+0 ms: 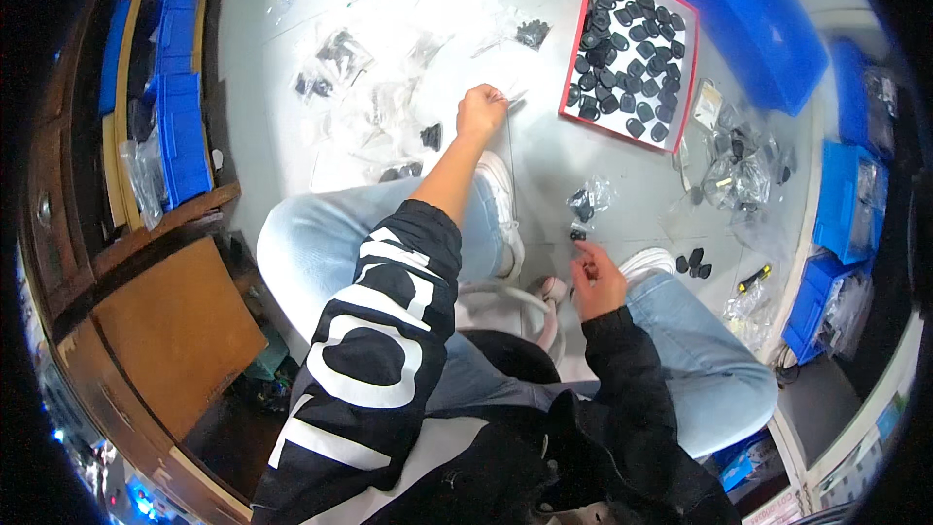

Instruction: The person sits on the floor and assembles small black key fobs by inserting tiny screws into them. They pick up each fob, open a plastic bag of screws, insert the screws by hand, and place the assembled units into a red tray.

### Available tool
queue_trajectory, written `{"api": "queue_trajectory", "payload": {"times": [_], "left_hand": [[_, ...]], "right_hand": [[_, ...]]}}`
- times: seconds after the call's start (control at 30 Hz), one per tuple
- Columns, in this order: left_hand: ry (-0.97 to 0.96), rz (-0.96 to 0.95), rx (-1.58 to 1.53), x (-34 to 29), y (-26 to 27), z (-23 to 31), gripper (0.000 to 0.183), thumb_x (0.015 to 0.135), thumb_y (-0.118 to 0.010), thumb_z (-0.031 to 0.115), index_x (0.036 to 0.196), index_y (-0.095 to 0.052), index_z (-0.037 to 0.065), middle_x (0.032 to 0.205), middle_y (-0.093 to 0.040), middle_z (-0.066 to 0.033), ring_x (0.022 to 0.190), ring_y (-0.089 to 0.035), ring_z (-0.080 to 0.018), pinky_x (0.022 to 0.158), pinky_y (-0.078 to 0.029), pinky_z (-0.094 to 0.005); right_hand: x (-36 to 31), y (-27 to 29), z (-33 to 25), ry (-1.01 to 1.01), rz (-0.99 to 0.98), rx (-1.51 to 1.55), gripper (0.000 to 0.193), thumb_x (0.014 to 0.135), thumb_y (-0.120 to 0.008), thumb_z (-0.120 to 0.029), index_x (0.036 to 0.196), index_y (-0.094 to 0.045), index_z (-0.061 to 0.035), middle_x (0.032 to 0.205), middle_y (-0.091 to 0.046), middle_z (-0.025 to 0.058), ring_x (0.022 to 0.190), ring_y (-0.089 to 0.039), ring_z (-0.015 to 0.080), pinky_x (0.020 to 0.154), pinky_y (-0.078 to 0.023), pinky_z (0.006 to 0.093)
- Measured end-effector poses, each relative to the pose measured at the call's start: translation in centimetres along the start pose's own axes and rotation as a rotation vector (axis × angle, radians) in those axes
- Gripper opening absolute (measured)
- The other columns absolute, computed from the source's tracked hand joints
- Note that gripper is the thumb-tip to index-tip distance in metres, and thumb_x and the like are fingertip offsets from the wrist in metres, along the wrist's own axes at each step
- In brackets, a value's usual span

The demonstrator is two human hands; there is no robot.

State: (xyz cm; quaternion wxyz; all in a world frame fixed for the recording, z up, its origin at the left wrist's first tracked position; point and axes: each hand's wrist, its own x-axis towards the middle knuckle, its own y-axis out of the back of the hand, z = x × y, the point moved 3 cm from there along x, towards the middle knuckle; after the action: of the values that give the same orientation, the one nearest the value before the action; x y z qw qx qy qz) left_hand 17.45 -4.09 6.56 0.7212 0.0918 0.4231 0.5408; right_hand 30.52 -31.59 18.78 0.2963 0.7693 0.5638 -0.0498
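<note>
My left hand (483,109) is reached forward over the pale floor, fingers pinched together. A small, thin, greyish piece (517,98) sticks out at its fingertips; its kind is not clear. Nearer to me, my right hand (598,282) has thumb and forefinger apart, with a small black piece (577,235) just beyond the fingertips. Farther on from that piece lies a clear bag with dark parts (585,202). Right of my left hand stands a shallow red-rimmed box (580,19), white inside, holding several black key-fob-like cases (637,68).
Clear bags (379,107) of dark parts spread across the floor at the left. More bags (734,175), loose black cases (696,262) and a yellow-black tool (754,278) lie at the right. Blue bins (180,126) line the left; a large blue bin (748,24) stands far right.
</note>
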Motion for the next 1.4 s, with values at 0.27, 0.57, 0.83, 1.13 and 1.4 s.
{"api": "queue_trajectory", "payload": {"times": [0.27, 0.57, 0.83, 1.13, 1.4], "left_hand": [[0.142, 0.033, -0.032, 9.9, -0.6, -8.5, 0.018, 0.067, -0.062, 0.019, 0.08, -0.064, 0.006, 0.075, -0.065, -0.0116, 0.075, -0.062, -0.0237, 0.071, -0.047, -0.0322], [0.122, 0.249, 0.381, 8.2, 5.1, -9.4, 0.051, 0.065, -0.065, 0.021, 0.107, -0.052, -0.002, 0.1, -0.058, -0.0223, 0.094, -0.057, -0.0313, 0.084, -0.043, -0.0354], [0.258, -0.083, -0.013, 6.2, 9.2, 3.5, 0.051, 0.073, -0.063, 0.032, 0.112, -0.051, 0.002, 0.104, -0.057, -0.0143, 0.089, -0.057, -0.0248, 0.079, -0.045, -0.0366], [-0.501, -0.34, 0.487, -17.5, 16.1, 20.3, 0.035, 0.081, -0.056, 0.025, 0.11, -0.055, 0.006, 0.088, -0.061, -0.0079, 0.079, -0.056, -0.014, 0.067, -0.043, -0.0261], [-1.01, -0.881, 0.847, -26.4, 8.8, 19.0, 0.027, 0.074, -0.052, 0.02, 0.094, -0.056, 0.004, 0.07, -0.051, -0.0033, 0.072, -0.053, -0.0186, 0.054, -0.042, -0.0324]], "right_hand": [[1.6, -0.2, 3.2, -0.263, 0.036, 0.183, 0.026, 0.079, -0.054, -0.002, 0.106, -0.054, -0.0028, 0.075, -0.056, 0.0017, 0.063, -0.051, 0.0063, 0.058, -0.042, 0.0208], [1.8, -0.3, 6.4, -0.291, 0.075, 0.136, 0.024, 0.08, -0.054, -0.007, 0.104, -0.055, -0.0036, 0.072, -0.056, 0.0016, 0.059, -0.05, 0.0068, 0.052, -0.041, 0.0217], [5.6, -2.6, 19.1, -0.519, 0.302, 0.064, 0.027, 0.073, -0.063, -0.018, 0.096, -0.058, -0.0045, 0.083, -0.062, 0.0091, 0.077, -0.06, 0.0213, 0.071, -0.046, 0.0317], [11.9, -2.7, 24.5, -0.63, 0.393, 0.034, 0.038, 0.071, -0.07, -0.026, 0.097, -0.059, 0.0002, 0.094, -0.061, 0.0118, 0.081, -0.059, 0.0222, 0.067, -0.05, 0.0359], [15.0, -3.7, 19.9, -0.403, 0.434, -0.329, 0.03, 0.065, -0.072, -0.022, 0.083, -0.06, -0.0014, 0.084, -0.062, 0.0126, 0.076, -0.06, 0.0235, 0.068, -0.047, 0.0328]]}}
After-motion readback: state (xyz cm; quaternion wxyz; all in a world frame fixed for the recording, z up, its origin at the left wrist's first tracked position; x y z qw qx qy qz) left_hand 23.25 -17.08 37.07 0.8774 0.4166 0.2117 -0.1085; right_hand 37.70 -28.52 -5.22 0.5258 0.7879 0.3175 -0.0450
